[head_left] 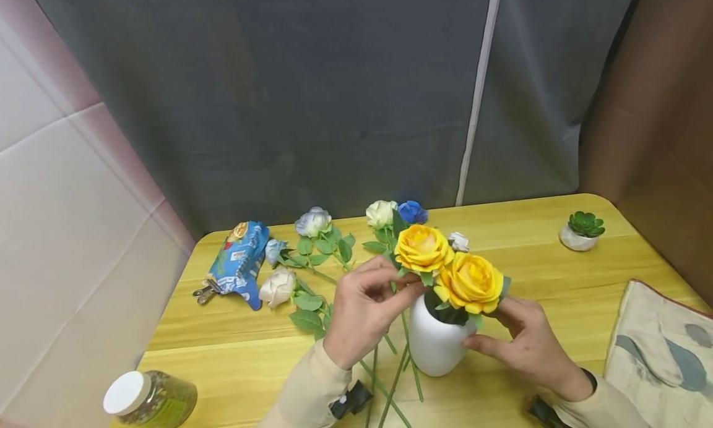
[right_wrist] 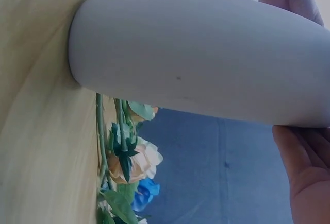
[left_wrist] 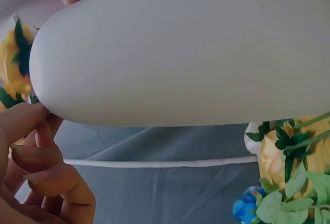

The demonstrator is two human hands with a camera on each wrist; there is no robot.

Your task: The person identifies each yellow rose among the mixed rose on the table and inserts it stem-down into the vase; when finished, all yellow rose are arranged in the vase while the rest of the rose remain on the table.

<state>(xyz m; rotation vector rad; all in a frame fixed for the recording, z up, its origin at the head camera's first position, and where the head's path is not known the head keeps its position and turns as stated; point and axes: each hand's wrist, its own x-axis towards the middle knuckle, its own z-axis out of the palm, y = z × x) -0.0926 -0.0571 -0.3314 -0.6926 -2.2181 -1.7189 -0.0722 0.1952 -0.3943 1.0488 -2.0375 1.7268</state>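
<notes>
A white vase (head_left: 437, 347) stands on the table with two yellow roses, one rose (head_left: 423, 250) at the left and another rose (head_left: 471, 282) at the right, above its dark mouth. At the rim's left side my left hand (head_left: 363, 309) pinches the edge, its other fingers bent, as the left wrist view of the vase (left_wrist: 180, 54) also shows. My right hand (head_left: 529, 346) holds the opposite side near the top, thumb against the wall and fingers partly hidden behind the right rose. In the right wrist view the vase (right_wrist: 196, 54) has its base on the wood.
Loose roses, including a pale blue one (head_left: 313, 221), a cream one (head_left: 381, 214) and a blue one (head_left: 413, 212), lie left and behind. A blue snack bag (head_left: 241, 261), a lidded jar (head_left: 161, 400), a small succulent pot (head_left: 578, 237) and a cloth mitt (head_left: 657, 360) surround them.
</notes>
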